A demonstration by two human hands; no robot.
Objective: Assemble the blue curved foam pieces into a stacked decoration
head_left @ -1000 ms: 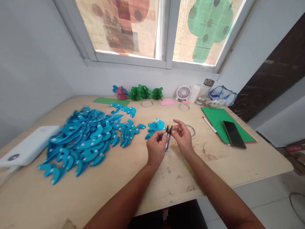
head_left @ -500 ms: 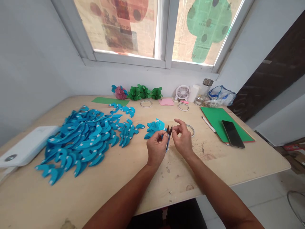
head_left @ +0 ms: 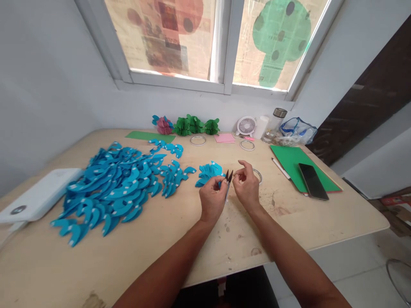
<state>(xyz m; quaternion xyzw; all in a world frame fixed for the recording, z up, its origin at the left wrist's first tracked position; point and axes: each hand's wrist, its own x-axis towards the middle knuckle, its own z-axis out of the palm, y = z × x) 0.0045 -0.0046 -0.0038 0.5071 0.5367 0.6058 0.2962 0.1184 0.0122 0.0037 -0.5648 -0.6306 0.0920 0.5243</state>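
Note:
My left hand (head_left: 212, 197) is closed around small thread snips (head_left: 228, 179), whose black blades point up between my two hands. My right hand (head_left: 246, 187) sits just right of the blades with thumb and forefinger pinched together near the tips; what they pinch is too small to make out. Both hands hover over the middle of the wooden table (head_left: 205, 239). Right behind them lies a small stack of blue paper cut-outs (head_left: 208, 172). A big heap of the same blue curved cut-outs (head_left: 115, 184) spreads over the left half of the table.
A white box (head_left: 38, 194) lies at the far left. Green sheets (head_left: 297, 164) with a phone (head_left: 313, 181) and a pen (head_left: 280, 168) are at the right. Paper honeycomb ornaments (head_left: 189, 125), tape rings (head_left: 198, 140), a small fan (head_left: 246, 125), a bottle (head_left: 275, 122) line the back.
My hands have drawn slightly closer together around the snips; the camera shifted a little. Nothing else on the table moved.

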